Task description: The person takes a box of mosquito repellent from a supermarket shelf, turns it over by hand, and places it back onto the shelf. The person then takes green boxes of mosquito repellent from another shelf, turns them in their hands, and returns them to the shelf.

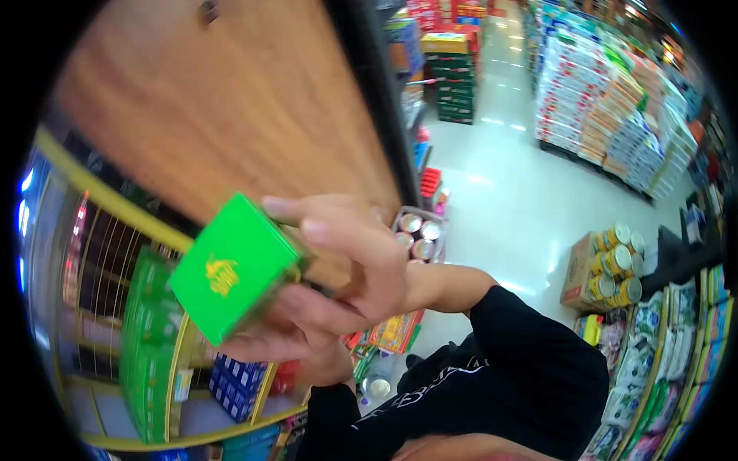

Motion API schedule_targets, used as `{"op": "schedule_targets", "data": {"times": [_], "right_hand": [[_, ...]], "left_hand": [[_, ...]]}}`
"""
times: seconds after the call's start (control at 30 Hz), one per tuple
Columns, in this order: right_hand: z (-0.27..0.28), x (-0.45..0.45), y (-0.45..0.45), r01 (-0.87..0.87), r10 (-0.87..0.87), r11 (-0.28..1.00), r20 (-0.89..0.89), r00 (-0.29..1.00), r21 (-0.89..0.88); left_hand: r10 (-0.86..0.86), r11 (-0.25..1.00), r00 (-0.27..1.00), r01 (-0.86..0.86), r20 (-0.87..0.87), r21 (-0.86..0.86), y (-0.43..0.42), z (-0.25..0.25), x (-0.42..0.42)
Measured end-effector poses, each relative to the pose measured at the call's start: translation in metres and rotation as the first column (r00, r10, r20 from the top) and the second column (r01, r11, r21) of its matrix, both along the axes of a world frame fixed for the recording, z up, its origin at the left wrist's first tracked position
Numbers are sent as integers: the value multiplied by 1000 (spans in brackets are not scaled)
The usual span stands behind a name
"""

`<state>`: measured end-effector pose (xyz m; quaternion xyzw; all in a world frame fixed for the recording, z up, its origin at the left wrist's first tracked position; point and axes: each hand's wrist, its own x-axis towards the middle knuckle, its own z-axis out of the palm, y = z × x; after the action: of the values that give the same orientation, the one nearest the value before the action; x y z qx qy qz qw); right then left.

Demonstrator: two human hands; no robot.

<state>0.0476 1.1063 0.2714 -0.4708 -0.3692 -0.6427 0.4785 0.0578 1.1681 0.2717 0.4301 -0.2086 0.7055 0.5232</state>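
Observation:
A bright green box with a yellow emblem on its face is tilted in front of me, left of the middle of the view. My left hand holds it from below, fingers wrapped around its lower edge. From the right, my right hand grips the box's side, with a fingertip near its upper corner. The hands partly overlap, and the far side of the box is hidden. Behind the box, a brown wood-grain surface fills the upper left.
A wire-backed shelf with a yellow edge holds large green packs and blue boxes. Cans in a tray stand beside my right forearm. Yellow cans, a pallet of stacked packs and dark green cartons stand on the floor.

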Motion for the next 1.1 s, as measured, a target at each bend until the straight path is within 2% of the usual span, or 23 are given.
{"op": "schedule_targets", "data": {"times": [0.17,0.27,0.3,0.33,0.47,0.53,0.6,0.63,0.73,0.87,0.97,1.0,1.07,1.1], "right_hand": [[-23,-53,-144,327,-330,941,19,944,86],[-41,-84,-228,402,-392,894,-88,916,197],[-43,-82,-252,586,-596,791,1,803,177],[-45,-80,-275,740,-765,640,89,638,207],[-70,-110,-354,799,-797,589,-75,599,119],[-82,-112,-386,810,-805,565,-110,583,159],[-94,-113,-418,818,-810,540,-142,569,197],[-98,-112,-435,836,-823,514,-163,544,193],[-99,-95,-488,864,-843,462,-203,498,199],[-114,-68,-585,841,-822,532,-181,540,97],[-97,-49,-656,792,-722,605,-363,589,81],[-93,-44,-685,790,-716,612,-392,577,45],[-98,-41,-747,780,-691,625,-461,556,4],[-105,-38,-774,767,-660,642,-495,565,21]], "left_hand": [[-114,992,993,113,15,49,-166,-34,-33],[-117,987,993,115,10,114,-267,-59,-60],[-104,984,995,103,-1,142,-294,-65,-68],[-79,982,997,78,-5,174,-320,-74,-76],[154,947,988,-152,17,283,-400,-93,-95],[405,858,911,-406,72,314,-434,-108,-96],[536,776,836,-542,114,324,-469,-112,-93],[290,887,952,-305,96,346,-484,-91,-96],[-64,899,998,46,27,435,-525,-95,-79],[-91,950,992,113,-88,290,-627,-130,-57],[-154,956,983,173,-97,237,-711,-149,-20],[-305,904,943,330,-133,271,-734,-152,-11],[-691,598,662,749,-291,285,-768,-151,8],[-748,492,561,827,-356,271,-788,-143,14]]}}
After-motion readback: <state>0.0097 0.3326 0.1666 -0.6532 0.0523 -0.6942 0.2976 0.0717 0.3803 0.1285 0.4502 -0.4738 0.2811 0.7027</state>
